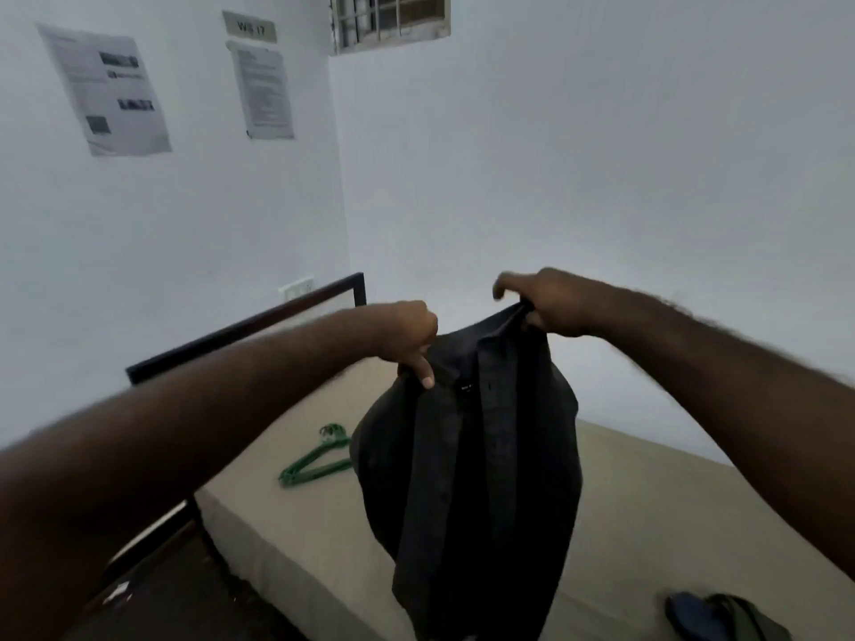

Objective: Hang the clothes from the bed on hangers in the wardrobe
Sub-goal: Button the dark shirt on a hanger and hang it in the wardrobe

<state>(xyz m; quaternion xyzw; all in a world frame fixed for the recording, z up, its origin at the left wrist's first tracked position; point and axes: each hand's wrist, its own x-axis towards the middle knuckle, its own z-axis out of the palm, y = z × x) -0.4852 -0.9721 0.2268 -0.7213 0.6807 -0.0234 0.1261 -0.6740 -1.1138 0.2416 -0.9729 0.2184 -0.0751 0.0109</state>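
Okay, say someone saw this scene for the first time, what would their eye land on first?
A dark shirt hangs in the middle of the view, gripped at its shoulders by the left hand and the right hand above a tan mattress. Next come the green hangers lying on the mattress left of the shirt, and the blue and green clothes at the lower right edge.

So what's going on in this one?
A person is holding a dark shirt up over the bed. The left hand and right hand each grip it near the collar, so it hangs down freely. It is not on a hanger yet: the green hangers lie on the mattress behind it. A small pile of clothes waits at the near corner. No wardrobe is in view.
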